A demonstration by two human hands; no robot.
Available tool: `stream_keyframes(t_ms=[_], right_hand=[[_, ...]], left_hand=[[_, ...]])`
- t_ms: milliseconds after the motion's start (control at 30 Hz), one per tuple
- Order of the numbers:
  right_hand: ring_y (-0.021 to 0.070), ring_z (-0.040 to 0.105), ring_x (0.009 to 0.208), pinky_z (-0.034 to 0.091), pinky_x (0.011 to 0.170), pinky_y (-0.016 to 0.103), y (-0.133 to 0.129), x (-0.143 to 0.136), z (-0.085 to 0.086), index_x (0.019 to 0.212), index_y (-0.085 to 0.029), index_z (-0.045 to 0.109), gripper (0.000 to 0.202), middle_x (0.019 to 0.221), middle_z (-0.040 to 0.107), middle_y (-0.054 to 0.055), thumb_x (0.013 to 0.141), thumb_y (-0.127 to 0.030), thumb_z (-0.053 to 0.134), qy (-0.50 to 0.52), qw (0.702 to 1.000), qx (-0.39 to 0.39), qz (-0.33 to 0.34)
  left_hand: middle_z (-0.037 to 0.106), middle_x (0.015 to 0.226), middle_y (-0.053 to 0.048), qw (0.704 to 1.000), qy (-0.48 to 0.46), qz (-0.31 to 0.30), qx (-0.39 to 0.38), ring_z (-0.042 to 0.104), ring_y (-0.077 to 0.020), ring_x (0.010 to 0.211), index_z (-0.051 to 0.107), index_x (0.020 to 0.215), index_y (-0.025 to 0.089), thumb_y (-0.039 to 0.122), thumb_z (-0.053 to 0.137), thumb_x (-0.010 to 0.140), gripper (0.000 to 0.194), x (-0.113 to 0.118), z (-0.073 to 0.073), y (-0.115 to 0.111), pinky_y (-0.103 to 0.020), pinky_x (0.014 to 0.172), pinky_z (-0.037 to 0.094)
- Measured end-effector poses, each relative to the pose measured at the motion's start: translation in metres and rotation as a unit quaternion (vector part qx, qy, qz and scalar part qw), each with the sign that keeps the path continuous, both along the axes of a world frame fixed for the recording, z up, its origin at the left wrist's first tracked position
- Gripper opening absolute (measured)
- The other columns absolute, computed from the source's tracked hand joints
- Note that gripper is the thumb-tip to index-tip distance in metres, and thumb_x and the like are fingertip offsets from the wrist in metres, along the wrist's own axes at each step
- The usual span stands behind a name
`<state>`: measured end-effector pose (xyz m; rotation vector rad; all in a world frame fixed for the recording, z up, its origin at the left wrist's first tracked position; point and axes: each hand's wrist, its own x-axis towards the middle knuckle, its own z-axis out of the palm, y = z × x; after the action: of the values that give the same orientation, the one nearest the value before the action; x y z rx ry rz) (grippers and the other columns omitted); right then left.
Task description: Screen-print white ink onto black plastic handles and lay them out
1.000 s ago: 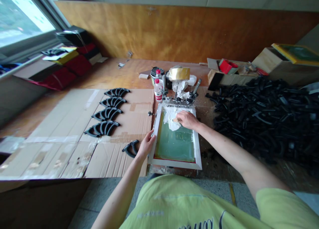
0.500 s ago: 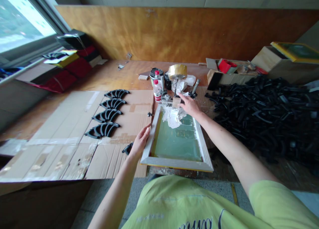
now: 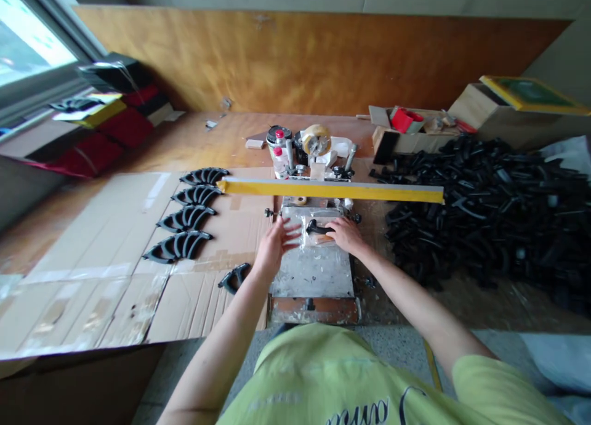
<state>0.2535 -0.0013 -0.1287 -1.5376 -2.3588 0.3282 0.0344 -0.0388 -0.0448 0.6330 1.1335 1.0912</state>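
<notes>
A metal printing base stands at the centre, and a black curved part lies on its upper half. My right hand has its fingers closed on the right end of that part. Just left of the part, my left hand is held with its fingers spread and nothing in them. The screen frame is tipped up behind both hands, seen edge-on with its yellow edge facing me. Behind it a wooden-looking block sits between metal clamps.
Rows of black parts and one separate piece lie on cardboard at left. A large heap of black parts covers the right side. Bottles and a tape roll stand behind the frame.
The screen frame has swung up from lying flat, uncovering the base and the black part. My left hand has let go of the frame; my right hand has come down from the block to the part.
</notes>
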Motion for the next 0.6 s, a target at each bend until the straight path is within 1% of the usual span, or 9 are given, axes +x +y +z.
stream_keyframes(t_ms=[33,100,200,233,267,333,433,533,600], right_hand=[[0.0219,0.054,0.099,0.043,0.091,0.036,-0.01,-0.01,0.005,0.102,-0.02,0.068,0.018,0.097,0.063,0.008,0.087,-0.026,0.062,0.0,1.0,0.013,0.009],[0.0215,0.053,0.096,0.042,0.089,0.035,-0.033,-0.03,0.015,0.101,-0.02,0.069,0.017,0.091,0.062,0.008,0.09,-0.029,0.058,0.009,0.997,0.041,0.063],[0.0207,0.054,0.094,0.043,0.087,0.034,-0.061,-0.045,0.017,0.104,-0.022,0.069,0.022,0.09,0.063,0.007,0.092,-0.034,0.056,0.031,0.981,0.055,0.186],[0.0203,0.055,0.093,0.044,0.086,0.034,-0.063,-0.04,0.015,0.105,-0.022,0.069,0.023,0.091,0.065,0.006,0.092,-0.036,0.056,0.042,0.977,0.05,0.203],[0.0197,0.056,0.093,0.044,0.085,0.033,-0.061,-0.03,0.012,0.106,-0.022,0.069,0.023,0.093,0.066,0.006,0.092,-0.035,0.055,0.054,0.978,0.044,0.196],[0.0183,0.059,0.092,0.045,0.086,0.032,-0.041,0.007,0.004,0.103,-0.021,0.07,0.021,0.096,0.068,0.006,0.093,-0.028,0.053,0.075,0.99,0.025,0.115],[0.0181,0.062,0.091,0.046,0.086,0.032,0.004,0.081,-0.007,0.096,-0.018,0.071,0.021,0.098,0.069,0.007,0.091,-0.016,0.051,0.078,0.994,-0.01,-0.082],[0.0204,0.063,0.087,0.047,0.084,0.033,0.043,0.135,-0.014,0.091,-0.018,0.071,0.019,0.091,0.071,0.006,0.085,-0.013,0.053,0.102,0.97,-0.038,-0.217],[0.0211,0.063,0.084,0.047,0.083,0.033,0.063,0.147,-0.018,0.089,-0.02,0.07,0.017,0.084,0.07,0.005,0.083,-0.015,0.055,0.151,0.955,-0.052,-0.25]], left_hand=[[0.069,0.11,-0.015,0.997,-0.003,-0.053,-0.055,0.068,-0.0196,0.083,0.052,0.124,0.015,0.061,0.055,0.083,0.062,0.006,-0.016,-0.013,-0.026,0.06,0.053],[0.07,0.101,-0.014,0.989,-0.022,-0.086,-0.121,0.068,-0.02,0.08,0.055,0.117,0.014,0.061,0.055,0.083,0.058,0.015,-0.045,-0.038,-0.027,0.059,0.053],[0.068,0.079,-0.006,0.989,-0.025,-0.016,-0.143,0.066,-0.0163,0.07,0.057,0.099,0.015,0.06,0.056,0.082,0.047,0.011,-0.073,-0.065,-0.025,0.057,0.051],[0.067,0.075,-0.004,0.99,-0.009,0.004,-0.142,0.065,-0.0151,0.067,0.057,0.095,0.015,0.06,0.058,0.08,0.047,0.004,-0.079,-0.072,-0.023,0.056,0.05],[0.067,0.075,-0.004,0.99,0.015,0.014,-0.14,0.064,-0.0142,0.065,0.057,0.095,0.016,0.061,0.06,0.079,0.049,-0.005,-0.084,-0.077,-0.022,0.055,0.049],[0.068,0.077,-0.004,0.988,0.076,0.014,-0.135,0.063,-0.013,0.061,0.057,0.099,0.016,0.066,0.059,0.075,0.055,-0.027,-0.091,-0.087,-0.022,0.055,0.048],[0.061,0.062,0.001,0.975,0.179,0.017,-0.131,0.056,-0.0125,0.053,0.057,0.092,0.017,0.073,0.058,0.069,0.06,-0.051,-0.097,-0.099,-0.025,0.054,0.048],[0.05,0.052,0.005,0.958,0.261,0.0,-0.121,0.052,-0.014,0.048,0.054,0.082,0.019,0.078,0.055,0.065,0.061,-0.049,-0.1,-0.104,-0.027,0.051,0.047],[0.049,0.052,0.005,0.948,0.297,-0.04,-0.103,0.051,-0.0151,0.047,0.055,0.085,0.019,0.078,0.05,0.069,0.061,-0.038,-0.103,-0.102,-0.028,0.05,0.046]])
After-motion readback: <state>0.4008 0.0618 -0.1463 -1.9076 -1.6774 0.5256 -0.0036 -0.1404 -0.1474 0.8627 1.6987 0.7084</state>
